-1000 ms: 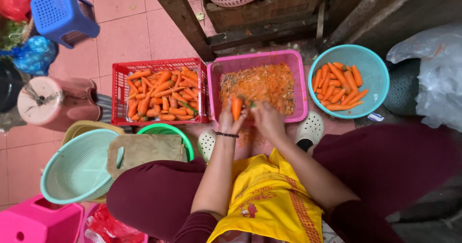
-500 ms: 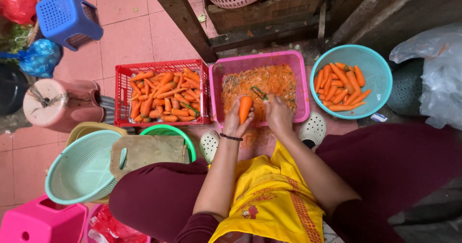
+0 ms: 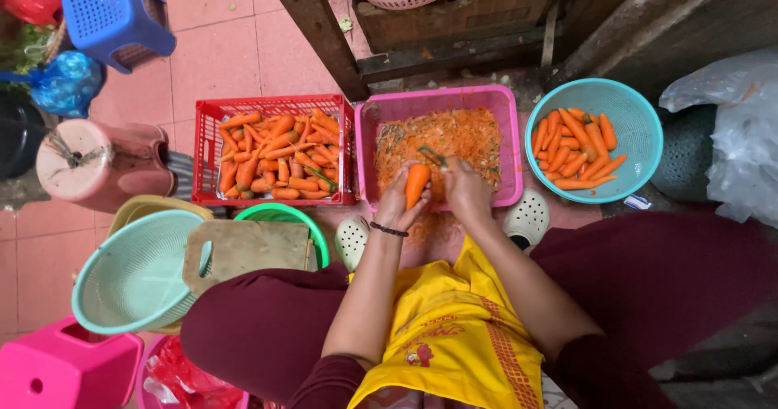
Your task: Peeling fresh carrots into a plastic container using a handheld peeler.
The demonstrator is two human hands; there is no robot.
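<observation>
Over the pink tub [image 3: 509, 146], which sits on the tiled floor between the person's feet, both hands work on a single carrot [image 3: 416, 184]. Left hand [image 3: 399, 204] is wrapped around the carrot's lower part, tip pointing up and away from the body. Right hand [image 3: 466, 189] is closed on a small green-handled peeler [image 3: 430, 156], whose working end meets the carrot near its top; the blade itself is too small to make out.

Findings on risk:
- Left thumb and fingertips lie close to the peeler's path. A slip on the wet surface would likely carry the edge into them.
- The carrot is held at the near rim of the tub. Peelings could well fall outside it onto the floor and the white clogs [image 3: 527, 217]; some orange scraps already lie on the tiles by the feet.
- A loosened grip would probably drop the carrot into the heap of peelings, where it would need rinsing.
- Red crate [image 3: 207, 154] of unpeeled carrots touches the tub's left side; the teal bowl [image 3: 640, 146] of peeled ones stands just right of it. Reaching across either could tip loose carrots out.
- The wooden board [image 3: 247, 249] resting on the mint colander [image 3: 134, 275] looks unsteady if knocked by a knee
</observation>
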